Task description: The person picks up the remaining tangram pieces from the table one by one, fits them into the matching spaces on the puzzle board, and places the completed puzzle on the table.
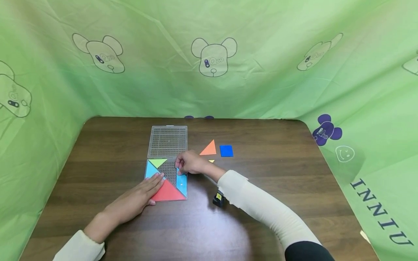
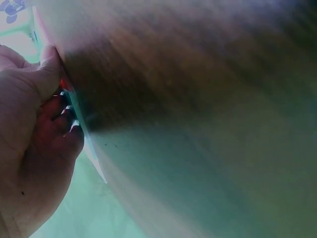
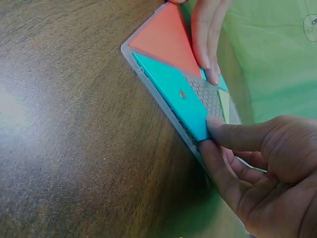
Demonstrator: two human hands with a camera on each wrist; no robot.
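A clear plastic tangram case [image 1: 187, 198] lies unfolded on the table, its gridded lid [image 1: 168, 142] toward the back. In its near half are a red triangle [image 1: 169, 193], a light-blue triangle [image 1: 151, 170] and a light-green triangle [image 1: 157, 162]. My right hand [image 1: 193, 162] pinches the upper end of a light-blue parallelogram [image 3: 173, 94] between thumb and finger, over the right side of the case. With fingers extended, my left hand [image 1: 138, 195] rests across the red triangle and the light-blue one, covering part of both. Its thumb is at the case's near edge.
Right of the case lie an orange triangle [image 1: 209, 148], a blue square [image 1: 226, 150] and a yellow piece [image 1: 211, 161] mostly hidden by my right arm. A small black object [image 1: 218, 199] with a yellow label shows beside the right sleeve. Green cloth [image 1: 212, 94] surrounds the table.
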